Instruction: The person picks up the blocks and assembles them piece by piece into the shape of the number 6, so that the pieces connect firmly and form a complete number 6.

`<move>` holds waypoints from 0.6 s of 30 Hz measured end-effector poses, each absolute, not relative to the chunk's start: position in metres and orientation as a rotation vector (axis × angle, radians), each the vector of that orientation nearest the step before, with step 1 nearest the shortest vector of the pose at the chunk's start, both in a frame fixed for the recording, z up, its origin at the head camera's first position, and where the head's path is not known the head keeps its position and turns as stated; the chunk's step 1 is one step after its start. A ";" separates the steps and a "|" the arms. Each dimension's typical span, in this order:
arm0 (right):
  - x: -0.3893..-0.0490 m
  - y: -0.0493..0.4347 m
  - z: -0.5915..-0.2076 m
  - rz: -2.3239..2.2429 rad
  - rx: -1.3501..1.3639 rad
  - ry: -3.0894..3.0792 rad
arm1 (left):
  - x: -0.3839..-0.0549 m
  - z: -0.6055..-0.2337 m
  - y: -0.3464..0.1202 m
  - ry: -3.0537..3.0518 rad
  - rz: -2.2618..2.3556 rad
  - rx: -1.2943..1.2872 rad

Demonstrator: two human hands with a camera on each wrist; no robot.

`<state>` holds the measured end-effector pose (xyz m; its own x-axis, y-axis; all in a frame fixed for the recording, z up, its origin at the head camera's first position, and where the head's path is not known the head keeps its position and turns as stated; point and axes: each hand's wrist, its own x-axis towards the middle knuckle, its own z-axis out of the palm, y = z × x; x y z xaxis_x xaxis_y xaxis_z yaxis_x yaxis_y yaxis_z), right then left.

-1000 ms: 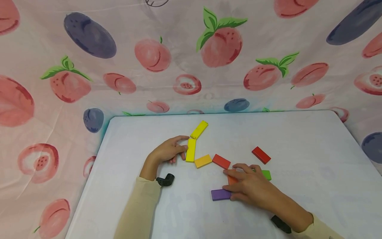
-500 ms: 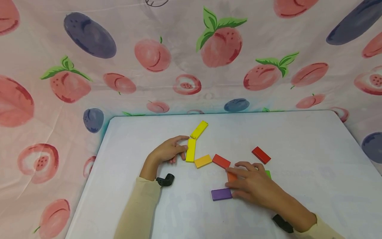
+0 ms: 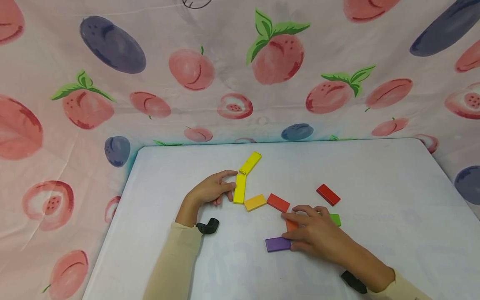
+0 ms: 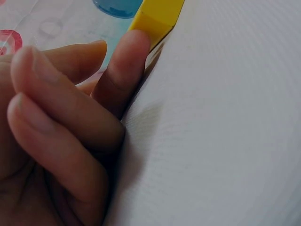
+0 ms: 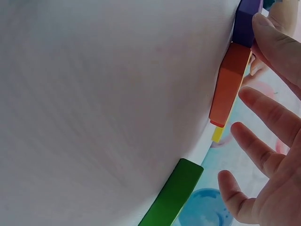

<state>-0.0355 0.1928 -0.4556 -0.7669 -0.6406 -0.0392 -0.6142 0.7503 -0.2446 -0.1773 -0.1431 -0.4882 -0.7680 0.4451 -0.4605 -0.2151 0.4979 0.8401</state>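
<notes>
Head view: the lower bright-yellow, flat oblong block (image 3: pixel 240 188), part of a bent line on a white tabletop (image 3: pixel 405 187), is touched along its left edge by the thumb of the left hand (image 3: pixel 211 188). That hand's index finger is stretched toward the joint with the upper bright-yellow oblong block (image 3: pixel 250 163); its other fingers are bent, and no pinch is shown. The line is continued by an amber block (image 3: pixel 255 202), a bright-red block (image 3: pixel 278 202), an orange block (image 5: pixel 229 84) and a purple block (image 3: pixel 278 244). The right hand (image 3: pixel 313 233) is held spread over the orange block, its thumb at the purple block's end; nothing is gripped. A dark-red block (image 3: pixel 328 194) and a green block (image 5: pixel 174 193) are seen apart from the line.

Alignment is judged most at risk. The purple or orange block could be skewed by a dragging thumb or fingertip, the yellow joint opened by uneven pressure from the left thumb, and the green block brushed aside by the right little finger.
</notes>
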 end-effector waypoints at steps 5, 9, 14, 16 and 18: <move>-0.036 0.192 -0.454 -0.323 -1.023 2.825 | -0.177 -0.488 -0.143 2.084 1.296 0.184; -0.036 0.192 -0.454 -0.320 -1.025 2.825 | -0.177 -0.489 -0.143 2.091 1.288 0.184; -0.036 0.192 -0.454 -0.330 -1.020 2.827 | -0.177 -0.489 -0.143 2.092 1.287 0.185; -0.036 0.192 -0.454 -0.329 -1.017 2.828 | -0.177 -0.490 -0.143 2.091 1.290 0.185; -0.036 0.191 -0.454 -0.324 -1.015 2.828 | -0.177 -0.490 -0.143 2.093 1.288 0.186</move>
